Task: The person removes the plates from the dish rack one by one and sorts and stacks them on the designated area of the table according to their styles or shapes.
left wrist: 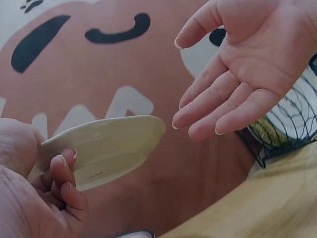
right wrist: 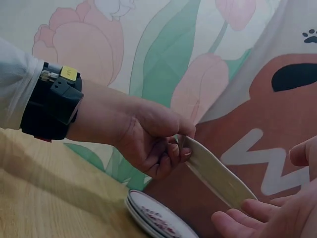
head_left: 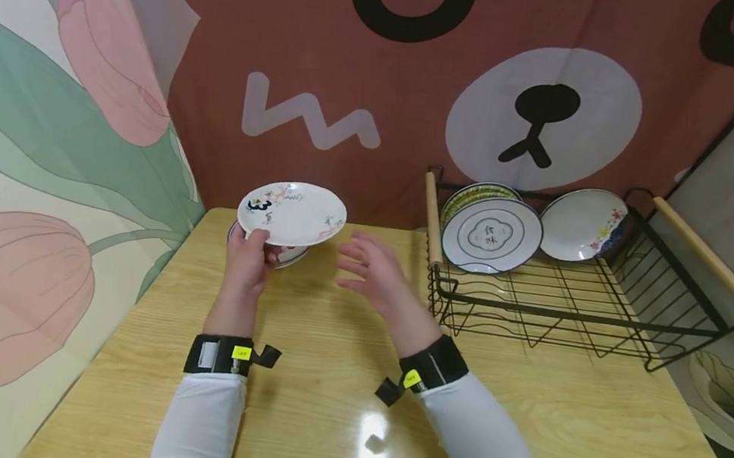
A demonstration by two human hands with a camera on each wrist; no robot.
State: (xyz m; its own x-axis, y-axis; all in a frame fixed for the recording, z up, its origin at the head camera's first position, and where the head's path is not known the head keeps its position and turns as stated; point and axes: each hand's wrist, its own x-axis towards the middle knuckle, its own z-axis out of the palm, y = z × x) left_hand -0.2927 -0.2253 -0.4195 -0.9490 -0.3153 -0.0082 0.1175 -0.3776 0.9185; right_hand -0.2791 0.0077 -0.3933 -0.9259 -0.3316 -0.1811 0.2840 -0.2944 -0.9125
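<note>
My left hand (head_left: pixel 247 264) grips the near-left rim of a white plate (head_left: pixel 300 215) with a floral and character pattern, thumb on top and fingers curled beneath. The left wrist view shows the plate's underside (left wrist: pixel 111 148), raised off the table. Below it, a stack of plates (right wrist: pixel 158 215) lies on the table, mostly hidden by the held plate in the head view. My right hand (head_left: pixel 375 272) is just right of the held plate, its fingers spread and holding nothing. In the left wrist view this right hand (left wrist: pixel 247 74) shows its palm, fingertips close to the plate's far rim.
A black wire dish rack (head_left: pixel 570 313) with wooden handles stands on the right of the wooden table (head_left: pixel 321 376). In it lean a white plate with a central emblem (head_left: pixel 492 235), a green-patterned plate (head_left: pixel 467 195) behind, and a flowered plate (head_left: pixel 581 225). A printed cloth (head_left: pixel 308 38) hangs behind.
</note>
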